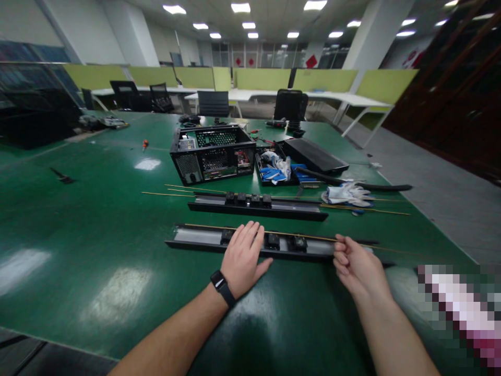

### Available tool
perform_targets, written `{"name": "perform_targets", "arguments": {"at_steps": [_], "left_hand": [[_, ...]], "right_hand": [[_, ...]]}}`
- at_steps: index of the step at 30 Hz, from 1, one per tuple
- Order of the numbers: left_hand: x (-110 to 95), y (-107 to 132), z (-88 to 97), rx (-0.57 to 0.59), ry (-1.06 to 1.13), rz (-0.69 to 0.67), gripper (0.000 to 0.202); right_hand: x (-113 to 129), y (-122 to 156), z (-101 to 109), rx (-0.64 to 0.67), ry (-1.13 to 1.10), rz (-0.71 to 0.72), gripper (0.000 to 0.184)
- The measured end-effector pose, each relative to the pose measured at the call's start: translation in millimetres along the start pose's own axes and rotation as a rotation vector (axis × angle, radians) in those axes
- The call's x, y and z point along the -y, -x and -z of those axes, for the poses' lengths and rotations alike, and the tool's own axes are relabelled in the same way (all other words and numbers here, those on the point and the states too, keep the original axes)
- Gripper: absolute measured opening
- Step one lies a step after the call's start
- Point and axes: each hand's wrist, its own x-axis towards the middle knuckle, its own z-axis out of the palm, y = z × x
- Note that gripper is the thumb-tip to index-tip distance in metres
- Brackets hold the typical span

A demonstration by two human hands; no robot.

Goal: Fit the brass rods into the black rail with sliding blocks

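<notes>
My left hand [245,256] lies palm down, fingers stretched out, over a long black channel [199,237] with a pale strip along its inside. Small black blocks [298,243] sit along this channel, and one is partly covered by my fingers. A thin brass-coloured rod [289,235] runs lengthwise above the blocks. At the channel's right end my right hand [354,263] pinches the rod between thumb and fingers. Just behind lies a second black channel [258,209] with several similar blocks. More thin rods [370,210] stick out past its ends.
A black computer case [213,156] stands behind the channels. Right of it are a tray of blue-white gloves [276,169], a black panel [315,155], a dark hose [385,187] and a white glove [346,193]. A small orange item [145,143] rests on the green table [97,219].
</notes>
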Motion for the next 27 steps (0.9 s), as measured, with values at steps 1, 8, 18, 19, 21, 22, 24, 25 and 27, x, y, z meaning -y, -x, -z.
{"name": "perform_targets", "arguments": {"at_steps": [1, 8, 18, 19, 21, 22, 24, 25, 27], "left_hand": [[0, 0, -0.3, -0.005, -0.002, 0.003, 0.07], [0, 0, 0.1, 0.036, -0.009, -0.054, 0.072], [0, 1, -2.0, -0.01, 0.019, -0.028, 0.072], [0, 1, -1.8, -0.009, 0.02, -0.032, 0.073], [0, 0, -1.0, 0.0, 0.018, -0.043, 0.074], [0, 0, -0.6, 0.005, 0.015, -0.044, 0.074], [0, 0, -0.2, 0.009, 0.008, -0.034, 0.072], [1, 0, -0.3, 0.007, 0.005, -0.026, 0.071], [1, 1, -1.1, 0.001, 0.001, -0.014, 0.07]], "right_hand": [[-1, 1, -1, 0.019, 0.007, 0.003, 0.014], [-9, 13, -9, 0.223, 0.136, -0.108, 0.008], [0, 5, 2, 0.03, 0.03, 0.002, 0.013], [-2, 7, 0, 0.072, 0.052, -0.015, 0.01], [-5, 11, -3, 0.157, 0.085, -0.068, 0.008], [-4, 12, -4, 0.182, 0.092, -0.094, 0.008], [-1, 11, -2, 0.154, 0.074, -0.099, 0.009], [1, 9, 0, 0.107, 0.049, -0.075, 0.01], [6, 4, 4, 0.008, -0.001, -0.01, 0.013]]}}
